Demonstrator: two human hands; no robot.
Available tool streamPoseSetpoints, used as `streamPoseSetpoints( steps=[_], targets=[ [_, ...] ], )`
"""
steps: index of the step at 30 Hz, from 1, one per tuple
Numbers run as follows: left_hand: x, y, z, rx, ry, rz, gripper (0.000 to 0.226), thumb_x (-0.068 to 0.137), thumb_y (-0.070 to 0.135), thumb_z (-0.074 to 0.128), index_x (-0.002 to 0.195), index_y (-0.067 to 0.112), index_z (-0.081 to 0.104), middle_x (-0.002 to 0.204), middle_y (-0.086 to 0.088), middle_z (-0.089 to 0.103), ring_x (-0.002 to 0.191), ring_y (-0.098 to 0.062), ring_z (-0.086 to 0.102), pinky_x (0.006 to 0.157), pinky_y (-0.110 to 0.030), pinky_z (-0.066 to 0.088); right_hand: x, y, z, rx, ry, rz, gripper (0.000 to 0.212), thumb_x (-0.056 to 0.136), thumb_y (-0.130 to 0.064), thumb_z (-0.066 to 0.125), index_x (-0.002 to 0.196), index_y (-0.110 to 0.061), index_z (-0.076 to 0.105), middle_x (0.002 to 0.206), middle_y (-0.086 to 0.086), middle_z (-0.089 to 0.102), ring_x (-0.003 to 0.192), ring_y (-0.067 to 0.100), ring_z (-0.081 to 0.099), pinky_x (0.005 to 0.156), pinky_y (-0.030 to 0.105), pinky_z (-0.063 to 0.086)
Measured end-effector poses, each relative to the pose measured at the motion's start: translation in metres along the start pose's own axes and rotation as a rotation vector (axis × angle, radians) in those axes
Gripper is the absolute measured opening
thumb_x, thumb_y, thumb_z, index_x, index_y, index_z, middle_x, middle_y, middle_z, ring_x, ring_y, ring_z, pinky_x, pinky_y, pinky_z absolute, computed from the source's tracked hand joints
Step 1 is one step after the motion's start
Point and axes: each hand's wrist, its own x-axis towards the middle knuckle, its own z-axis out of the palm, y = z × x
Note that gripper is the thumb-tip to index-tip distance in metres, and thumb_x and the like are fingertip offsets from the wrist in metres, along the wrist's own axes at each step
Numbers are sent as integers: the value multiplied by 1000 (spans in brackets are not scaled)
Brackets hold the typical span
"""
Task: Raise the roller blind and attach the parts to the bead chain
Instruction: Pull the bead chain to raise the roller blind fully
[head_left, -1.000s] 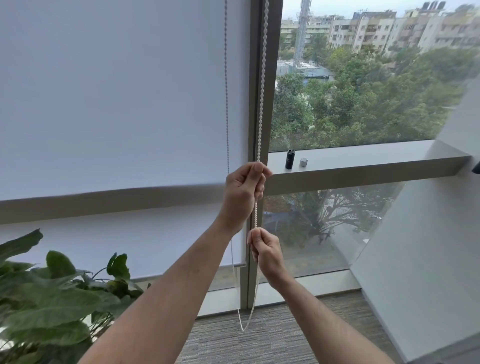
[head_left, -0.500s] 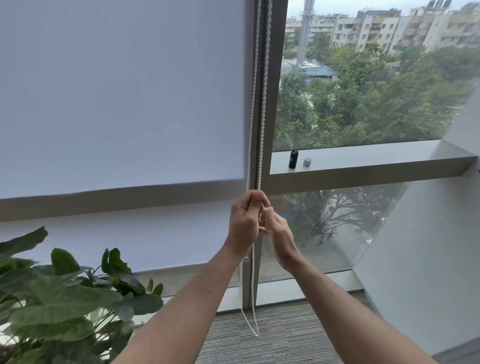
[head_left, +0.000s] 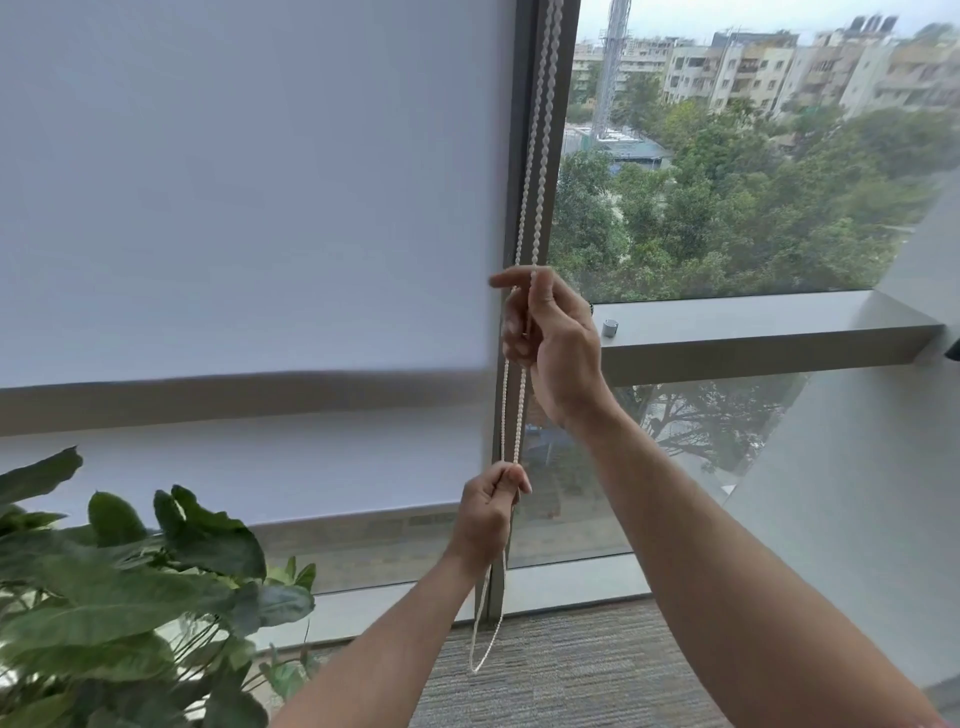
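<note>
Head view: the roller blind (head_left: 249, 208) fills the left pane, its bottom edge blurred about mid-height, so raising looks under way, not finished. The bead chain (head_left: 535, 156) hangs at 12 o'clock beside the window frame (head_left: 519, 130). The left hand (head_left: 488, 512) is clenched on the chain low down; the right hand (head_left: 550, 338) pinches it higher up. A small grey part (head_left: 610, 328) waits unattached on the ledge (head_left: 753, 332) at 3 o'clock. A leafy plant (head_left: 130, 597) crowds 8 o'clock.
</note>
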Motion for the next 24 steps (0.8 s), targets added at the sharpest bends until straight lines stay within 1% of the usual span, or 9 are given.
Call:
streamPoseSetpoints(
  steps=[2,5,9,11,13,15,18,21,24],
  targets=[
    [-6,-10,-2,25,-7,-26,28,96,20,49,72,16,62,53,4,35,53,-20,27,52,-37,18,-3,8,-1,-18,32,6,40,107,-23,32,87,-12,65,53,-8,34,44,7,24,42,27,14],
    [-10,-17,-4,61,-38,-37,30,99,16,49,74,9,62,52,12,36,51,-11,31,49,-23,25,-12,19,-4,-39,104,-3,37,104,-23,35,78,-12,59,47,-12,31,40,4,23,39,19,20],
    [-10,-16,-4,48,-119,-58,29,97,23,50,75,10,65,54,7,35,51,-9,30,48,-20,25,-17,22,-3,-38,125,-18,36,101,-26,39,71,-18,58,46,-15,33,40,3,24,39,18,22],
    [-10,-15,-7,26,-170,-72,28,96,25,50,80,11,68,56,2,43,53,-9,37,50,-19,30,-19,23,0,-43,132,-27,39,100,-25,40,67,-23,59,46,-16,34,39,2,25,38,17,23],
    [-7,-14,-12,23,-215,-105,29,94,26,49,88,11,73,67,-4,62,63,-13,53,58,-21,42,-21,24,2,-50,138,-35,40,100,-24,40,65,-25,59,46,-16,34,39,2,26,38,16,24],
    [-1,-12,-20,13,-219,-171,31,90,29,48,97,16,76,90,-4,76,84,-16,68,76,-28,51,-23,23,3,-54,139,-45,41,100,-23,40,64,-25,59,46,-16,34,39,1,26,37,16,24],
    [11,-3,-29,-37,-172,-216,43,81,27,45,115,19,71,115,-5,73,114,-21,65,94,-39,52,-22,24,1,-66,143,-49,41,100,-25,41,64,-27,59,46,-17,35,39,2,27,38,16,25],
    [27,23,-31,-87,-112,-143,46,85,32,45,118,13,70,116,-10,73,113,-31,65,94,-49,52,-25,28,-5,-88,153,-41,40,100,-24,41,64,-26,58,46,-16,35,39,4,26,38,17,24],
    [43,65,-29,-124,-101,37,42,92,43,45,107,16,74,101,-11,76,98,-30,70,83,-45,56,-42,46,-13,-169,173,-4,37,97,-21,44,63,-25,56,47,-11,38,40,7,29,38,20,24]
  ],
)
